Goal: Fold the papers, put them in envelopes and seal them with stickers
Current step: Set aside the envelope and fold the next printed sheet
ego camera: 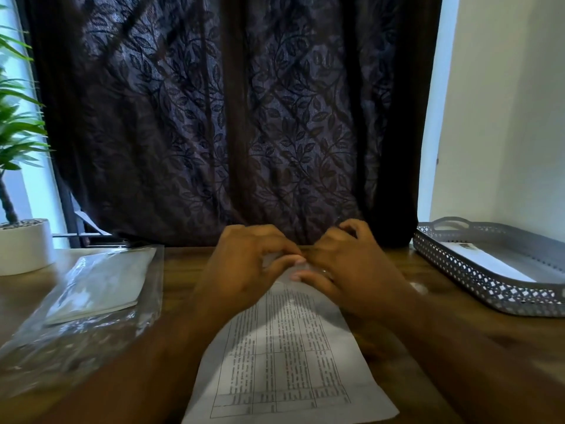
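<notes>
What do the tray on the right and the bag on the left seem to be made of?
Tray: probably matte grey plastic, judging by its moulded lattice wall. Bag: thin clear glossy plastic film; it wrinkles, shines and shows white sheets inside.

The far end of the paper (284, 362) lies hidden under the blurred left hand (244, 264) and right hand (345, 270), its print too small to read, while frame edges cut off the plant (15, 117) at left and the tray (489, 290) at right.

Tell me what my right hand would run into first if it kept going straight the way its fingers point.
The left hand: the right hand points leftward over the far end of the paper, and its fingers seem almost against the left hand's, though blur hides any gap.
</notes>
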